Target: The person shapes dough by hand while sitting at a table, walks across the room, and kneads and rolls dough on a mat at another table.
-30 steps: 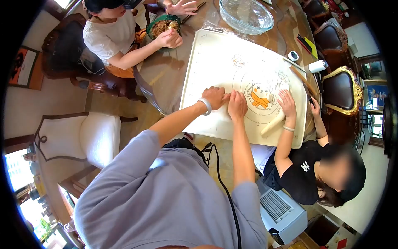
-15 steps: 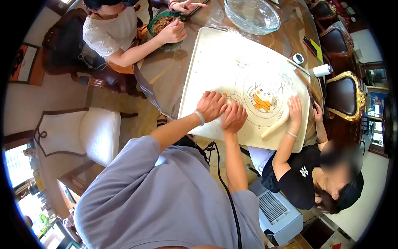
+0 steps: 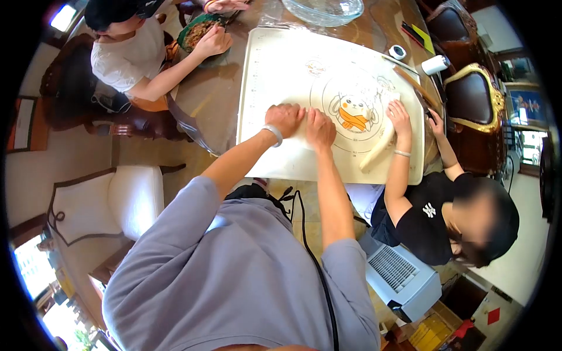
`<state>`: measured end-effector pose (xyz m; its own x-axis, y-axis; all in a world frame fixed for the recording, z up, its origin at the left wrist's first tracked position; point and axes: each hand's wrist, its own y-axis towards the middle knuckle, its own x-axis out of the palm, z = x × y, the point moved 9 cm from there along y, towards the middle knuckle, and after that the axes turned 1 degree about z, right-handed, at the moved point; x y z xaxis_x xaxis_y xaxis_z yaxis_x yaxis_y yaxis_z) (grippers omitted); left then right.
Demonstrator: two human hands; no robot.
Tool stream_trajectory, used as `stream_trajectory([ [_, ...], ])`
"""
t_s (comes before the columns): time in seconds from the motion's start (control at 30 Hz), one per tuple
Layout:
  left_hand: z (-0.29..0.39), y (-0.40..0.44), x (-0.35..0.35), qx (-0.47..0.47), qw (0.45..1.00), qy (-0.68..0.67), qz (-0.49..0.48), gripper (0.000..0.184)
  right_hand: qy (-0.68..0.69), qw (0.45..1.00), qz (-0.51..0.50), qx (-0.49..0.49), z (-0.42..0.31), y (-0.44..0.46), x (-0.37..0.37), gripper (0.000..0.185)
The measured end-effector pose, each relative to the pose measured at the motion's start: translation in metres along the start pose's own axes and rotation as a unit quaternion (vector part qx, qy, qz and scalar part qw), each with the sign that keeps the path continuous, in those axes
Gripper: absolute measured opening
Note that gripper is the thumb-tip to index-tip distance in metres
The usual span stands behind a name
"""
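On the white printed mat (image 3: pixel 275 64), my left hand (image 3: pixel 285 120) and my right hand (image 3: pixel 321 128) rest side by side, near the edge closest to me. Both have their fingers curled down, and the thumbs and fingertips are out of sight. Whatever lies under them is covered; it may be pale dough, but I cannot tell. A cartoon figure (image 3: pixel 353 111) is printed just right of my right hand. Farther right lies a long pale strip of dough (image 3: pixel 376 151), with a co-worker's hand (image 3: pixel 399 119) on its far end.
That co-worker's other hand (image 3: pixel 435 124) holds a dark-handled tool. A wooden rolling pin (image 3: pixel 413 82) lies along the mat's right side, near a white bottle (image 3: pixel 435 64). A glass bowl (image 3: pixel 325 11) stands beyond the mat. Another person at left holds a green bowl (image 3: pixel 196 38) of filling.
The view has shifted, so the mat sits higher and farther left in the picture. My hands have drawn slightly apart, their fingers more curled. The dough strip stays under the co-worker's hand.
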<state>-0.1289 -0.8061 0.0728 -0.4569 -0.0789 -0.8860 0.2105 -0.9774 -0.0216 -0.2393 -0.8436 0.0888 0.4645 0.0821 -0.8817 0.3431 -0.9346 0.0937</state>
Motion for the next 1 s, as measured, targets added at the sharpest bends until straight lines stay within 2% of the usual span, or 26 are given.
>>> stream_trajectory([
  [0.03, -0.003, -0.004, 0.001, -0.004, 1.0, -0.017, -0.019, 0.036, 0.003, 1.0, 0.003, -0.004, -0.001, -0.006, -0.003, 0.037],
  [0.13, 0.003, -0.026, -0.029, -0.013, 0.991, -0.129, -0.007, 0.039, 0.17, 0.983, 0.057, -0.049, 0.0, -0.03, -0.018, 0.033],
  [0.17, -0.004, -0.03, -0.022, -0.057, 0.967, -0.231, -0.092, 0.049, 0.24, 0.971, 0.012, -0.014, 0.006, -0.042, -0.019, 0.032],
  [0.27, 0.014, -0.071, -0.054, 0.149, 0.972, -0.148, 0.109, 0.048, 0.222, 0.968, 0.079, -0.084, -0.005, -0.08, -0.037, 0.03],
  [0.3, 0.022, -0.086, -0.059, 0.192, 0.971, -0.087, 0.115, 0.05, 0.212, 0.967, 0.101, -0.096, -0.01, -0.093, -0.043, 0.028],
  [0.43, 0.021, -0.12, -0.04, 0.223, 0.974, 0.015, 0.037, 0.054, 0.144, 0.967, 0.173, -0.119, -0.027, -0.124, -0.046, 0.018],
  [0.53, 0.018, -0.119, -0.032, 0.214, 0.977, 0.001, 0.008, 0.052, 0.062, 0.961, 0.226, -0.145, -0.034, -0.119, -0.04, 0.009],
  [0.63, 0.017, -0.097, -0.03, 0.185, 0.981, 0.007, 0.052, 0.047, 0.009, 0.962, 0.23, -0.147, -0.028, -0.088, -0.027, 0.012],
  [0.73, 0.014, -0.066, -0.02, 0.137, 0.987, 0.067, 0.053, 0.042, 0.008, 0.979, 0.178, -0.103, -0.017, -0.047, -0.015, 0.011],
  [0.77, 0.015, -0.06, -0.022, 0.139, 0.984, 0.07, 0.092, 0.035, -0.011, 0.987, 0.138, -0.086, -0.013, -0.033, -0.007, 0.011],
  [0.83, 0.011, -0.045, -0.013, 0.092, 0.991, 0.086, 0.046, 0.032, -0.047, 0.996, 0.059, -0.049, -0.004, -0.01, 0.008, 0.011],
  [0.97, 0.003, -0.028, -0.005, 0.031, 0.996, 0.089, -0.011, 0.032, -0.037, 0.993, 0.113, -0.028, -0.002, 0.005, 0.0, 0.016],
  [1.0, 0.0, -0.026, -0.003, 0.016, 0.996, 0.087, -0.027, 0.033, 0.009, 0.997, 0.073, 0.002, 0.005, 0.006, 0.003, 0.022],
])
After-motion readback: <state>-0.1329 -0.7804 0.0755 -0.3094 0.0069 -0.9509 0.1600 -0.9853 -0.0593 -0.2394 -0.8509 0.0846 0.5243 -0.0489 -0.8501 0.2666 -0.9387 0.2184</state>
